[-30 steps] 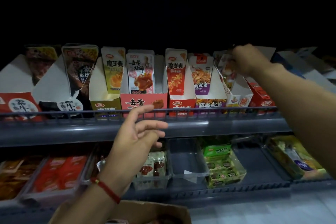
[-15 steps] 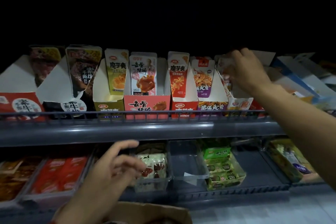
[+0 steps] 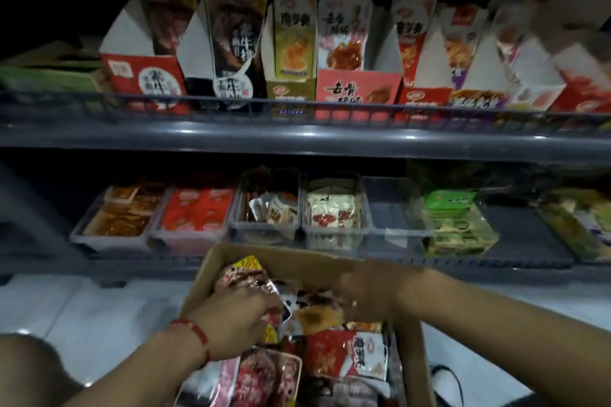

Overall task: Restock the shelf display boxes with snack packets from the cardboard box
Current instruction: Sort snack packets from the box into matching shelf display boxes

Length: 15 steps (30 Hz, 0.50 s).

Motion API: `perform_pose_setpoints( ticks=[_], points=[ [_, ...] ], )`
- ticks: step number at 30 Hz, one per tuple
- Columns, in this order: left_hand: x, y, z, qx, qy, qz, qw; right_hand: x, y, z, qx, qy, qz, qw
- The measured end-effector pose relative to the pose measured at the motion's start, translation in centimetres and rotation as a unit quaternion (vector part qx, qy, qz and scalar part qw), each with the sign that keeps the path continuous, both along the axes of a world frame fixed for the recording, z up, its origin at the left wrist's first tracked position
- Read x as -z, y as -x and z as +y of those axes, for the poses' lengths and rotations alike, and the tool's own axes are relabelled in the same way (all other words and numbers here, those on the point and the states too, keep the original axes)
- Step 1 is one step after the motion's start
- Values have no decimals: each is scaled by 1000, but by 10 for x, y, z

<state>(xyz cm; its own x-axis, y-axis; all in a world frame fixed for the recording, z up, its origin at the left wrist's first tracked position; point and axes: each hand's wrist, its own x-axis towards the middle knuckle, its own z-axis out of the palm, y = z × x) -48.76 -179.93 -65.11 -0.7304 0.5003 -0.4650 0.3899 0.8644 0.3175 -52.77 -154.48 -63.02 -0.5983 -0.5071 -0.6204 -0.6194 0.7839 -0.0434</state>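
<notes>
The cardboard box (image 3: 317, 261) sits low in the view, heaped with snack packets (image 3: 347, 357). Inside it, the left hand (image 3: 238, 317), with a red cord at the wrist, curls its fingers onto the packets at the box's near left. The right hand (image 3: 367, 294) is blurred over the box's far right; its finger spread cannot be told. Beyond the box runs a shelf of clear bins (image 3: 334, 231). Above those stand upright display boxes (image 3: 357, 89) holding packets.

Both forearms bare, no sleeves seen; red string bracelet (image 3: 198, 335) worn on left wrist; small ring (image 3: 354, 303) worn on right hand (image 3: 367, 294).
</notes>
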Motion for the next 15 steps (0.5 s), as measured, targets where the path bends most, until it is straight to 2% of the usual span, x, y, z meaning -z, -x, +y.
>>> perform_pose_setpoints(
  ticks=[3, 6, 12, 15],
  points=[
    [12, -8, 4, 29, 26, 10, 999, 57, -12, -15, 30, -19, -60, 998],
    [23, -13, -1, 40, 33, -16, 999, 102, -21, -23, 65, -8, -87, 994],
    [25, -10, -2, 29, 44, -41, 998, 147, -34, -27, 65, 1, -20, 998],
    [26, -8, -1, 29, 39, -39, 998, 157, -28, -23, 63, -5, -37, 997]
  ],
)
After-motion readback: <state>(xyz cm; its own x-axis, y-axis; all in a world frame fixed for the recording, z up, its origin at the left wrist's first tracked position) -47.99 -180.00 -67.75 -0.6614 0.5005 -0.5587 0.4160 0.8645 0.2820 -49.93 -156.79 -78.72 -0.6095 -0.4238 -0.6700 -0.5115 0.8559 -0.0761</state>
